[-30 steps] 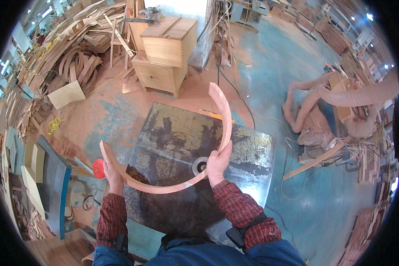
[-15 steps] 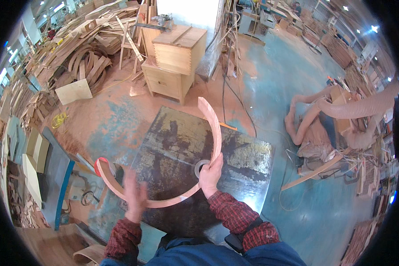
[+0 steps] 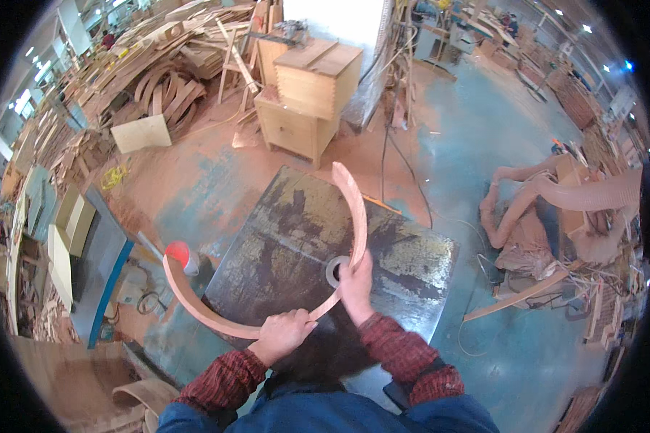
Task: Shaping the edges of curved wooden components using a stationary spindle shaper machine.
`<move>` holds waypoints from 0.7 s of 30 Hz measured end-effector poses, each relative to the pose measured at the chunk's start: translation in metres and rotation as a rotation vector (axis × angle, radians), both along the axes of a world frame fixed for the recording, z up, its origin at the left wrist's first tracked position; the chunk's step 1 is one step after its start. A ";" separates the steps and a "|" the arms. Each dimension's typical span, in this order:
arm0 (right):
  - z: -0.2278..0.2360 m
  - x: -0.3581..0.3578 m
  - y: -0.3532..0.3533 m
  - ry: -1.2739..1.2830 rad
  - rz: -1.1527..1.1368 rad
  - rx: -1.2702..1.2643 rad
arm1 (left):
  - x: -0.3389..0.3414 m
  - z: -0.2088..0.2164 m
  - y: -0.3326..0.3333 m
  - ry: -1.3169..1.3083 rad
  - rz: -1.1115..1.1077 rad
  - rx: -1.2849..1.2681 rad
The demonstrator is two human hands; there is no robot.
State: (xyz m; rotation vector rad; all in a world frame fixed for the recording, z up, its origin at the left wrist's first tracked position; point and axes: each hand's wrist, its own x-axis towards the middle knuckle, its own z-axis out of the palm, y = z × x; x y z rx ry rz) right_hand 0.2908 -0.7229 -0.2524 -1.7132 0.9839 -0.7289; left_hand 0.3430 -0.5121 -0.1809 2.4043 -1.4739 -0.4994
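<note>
A curved strip of wood (image 3: 202, 310), bent like a large C, lies over the dark metal machine table (image 3: 282, 209). My left hand (image 3: 285, 333) is closed round its lower middle, knuckles up. Farther right, my right hand (image 3: 356, 285) grips the strip's right arm, partly blurred, with some fingers hidden behind the wood. Beside that hand sits a grey ring with a round hole (image 3: 334, 271) in the table. The strip's left end hangs past the table's edge, next to a red-rimmed white bucket (image 3: 191, 267).
A wooden cabinet (image 3: 289, 133) with a box on top stands beyond the table. Dusty ribbed hoses (image 3: 585, 195) lie at the right. A blue-edged panel (image 3: 112, 289) rises at the left. Scrap wood (image 3: 173, 54) is heaped at the back left. A cable crosses the floor.
My left hand has moved right along the strip and closed round it. My right hand stays on the right arm near the ring. The whole view has shifted slightly.
</note>
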 end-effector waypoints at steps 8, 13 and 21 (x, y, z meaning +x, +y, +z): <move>-0.004 0.111 -0.161 -0.087 0.436 -0.092 | 0.002 -0.004 0.000 0.013 -0.021 -0.063; 0.002 0.130 -0.178 -0.086 0.550 0.016 | 0.002 0.000 -0.002 0.082 -0.001 0.013; -0.006 0.124 -0.159 -0.117 0.514 0.067 | 0.003 -0.001 0.014 0.118 -0.043 0.046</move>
